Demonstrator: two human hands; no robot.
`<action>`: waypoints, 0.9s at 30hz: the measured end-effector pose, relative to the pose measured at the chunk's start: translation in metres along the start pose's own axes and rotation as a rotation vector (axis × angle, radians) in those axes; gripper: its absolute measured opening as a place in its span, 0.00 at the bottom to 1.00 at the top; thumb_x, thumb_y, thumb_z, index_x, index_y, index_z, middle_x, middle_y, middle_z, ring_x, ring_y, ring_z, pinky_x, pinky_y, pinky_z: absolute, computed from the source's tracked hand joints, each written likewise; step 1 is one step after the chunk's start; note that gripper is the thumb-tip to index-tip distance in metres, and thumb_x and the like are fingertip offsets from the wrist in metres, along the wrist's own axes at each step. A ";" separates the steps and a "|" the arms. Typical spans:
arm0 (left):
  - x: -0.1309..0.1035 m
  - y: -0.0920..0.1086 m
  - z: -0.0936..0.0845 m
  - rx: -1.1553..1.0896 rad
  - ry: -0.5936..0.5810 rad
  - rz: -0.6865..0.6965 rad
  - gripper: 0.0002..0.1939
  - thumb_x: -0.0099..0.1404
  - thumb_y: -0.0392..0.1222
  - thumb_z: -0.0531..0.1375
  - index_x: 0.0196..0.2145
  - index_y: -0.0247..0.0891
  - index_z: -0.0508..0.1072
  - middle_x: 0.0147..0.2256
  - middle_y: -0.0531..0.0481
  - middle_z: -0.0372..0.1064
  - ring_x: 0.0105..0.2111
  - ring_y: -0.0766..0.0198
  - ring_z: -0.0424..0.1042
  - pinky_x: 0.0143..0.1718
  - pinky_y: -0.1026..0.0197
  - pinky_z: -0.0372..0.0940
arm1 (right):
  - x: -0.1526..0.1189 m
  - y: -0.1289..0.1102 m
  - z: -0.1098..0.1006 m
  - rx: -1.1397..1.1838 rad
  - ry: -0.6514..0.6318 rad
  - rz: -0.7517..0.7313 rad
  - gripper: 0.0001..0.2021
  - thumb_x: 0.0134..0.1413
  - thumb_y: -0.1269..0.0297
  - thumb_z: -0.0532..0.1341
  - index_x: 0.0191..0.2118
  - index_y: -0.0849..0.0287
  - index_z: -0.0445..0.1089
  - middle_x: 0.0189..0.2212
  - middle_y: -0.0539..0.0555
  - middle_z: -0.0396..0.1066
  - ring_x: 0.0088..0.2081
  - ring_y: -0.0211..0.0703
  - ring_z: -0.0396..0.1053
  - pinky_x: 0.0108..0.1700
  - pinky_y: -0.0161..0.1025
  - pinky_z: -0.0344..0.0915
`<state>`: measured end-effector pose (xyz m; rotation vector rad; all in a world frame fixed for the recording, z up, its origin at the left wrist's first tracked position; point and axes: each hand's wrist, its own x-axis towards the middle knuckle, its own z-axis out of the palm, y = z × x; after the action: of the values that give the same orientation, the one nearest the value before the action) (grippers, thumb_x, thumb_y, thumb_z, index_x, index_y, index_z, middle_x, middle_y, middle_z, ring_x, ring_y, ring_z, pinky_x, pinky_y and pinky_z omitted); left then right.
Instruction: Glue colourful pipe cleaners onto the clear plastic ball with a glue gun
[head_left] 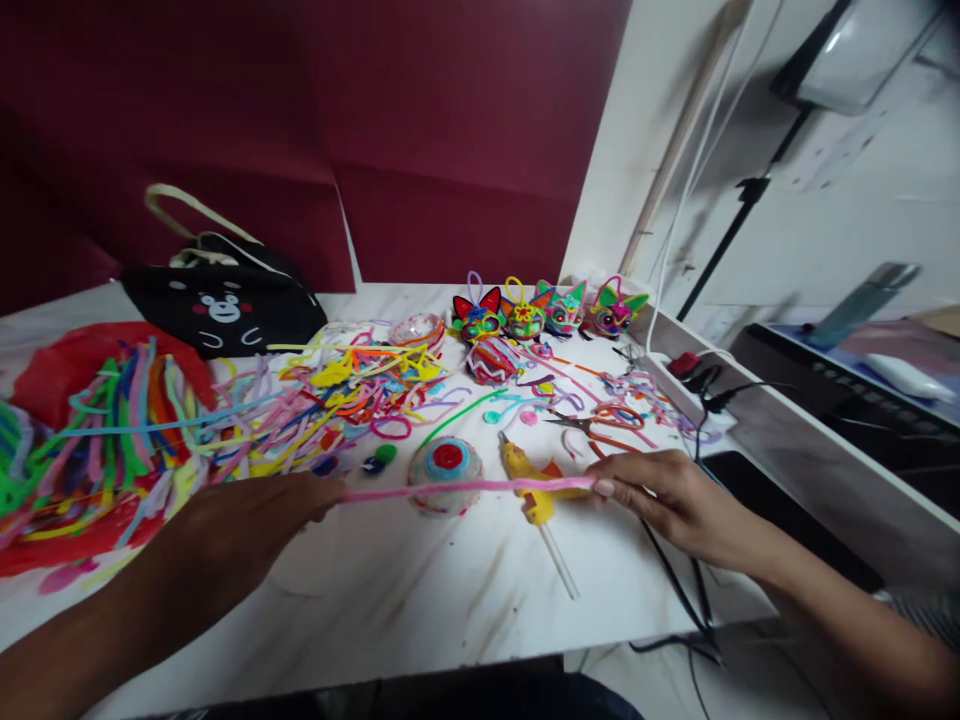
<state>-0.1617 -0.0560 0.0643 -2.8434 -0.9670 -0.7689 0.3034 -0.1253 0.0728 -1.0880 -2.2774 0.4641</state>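
Note:
A pink pipe cleaner (465,487) is stretched level between my hands above the table. My left hand (247,520) pinches one end, and my right hand (667,500) pinches the other between thumb and fingers. Behind the pipe cleaner sits a round dome (448,470) with a blue ring and a red centre. Close to my right hand, a yellow glue gun (534,490) lies on the table with a clear glue stick out of its back. Orange-handled scissors (607,425) lie open beyond it.
Loose colourful pipe cleaners (360,385) pile up at left, some on red plastic (45,365). Several cat-like ornaments (525,315) stand at the back. A black bag (225,300) is behind the pile. At right are a power strip (686,385), cables and a black phone-like slab (787,520).

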 end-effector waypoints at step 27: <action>0.093 0.014 0.029 -0.004 0.174 -0.191 0.24 0.73 0.64 0.53 0.40 0.47 0.83 0.39 0.52 0.86 0.35 0.54 0.85 0.38 0.58 0.75 | -0.021 0.043 -0.018 0.311 0.335 0.400 0.24 0.62 0.40 0.68 0.34 0.60 0.82 0.25 0.54 0.79 0.24 0.40 0.74 0.26 0.34 0.70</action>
<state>-0.0773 -0.0088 0.0841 -2.6590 -1.2214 -1.0164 0.3516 -0.1146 0.0571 -1.3430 -1.6368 0.7072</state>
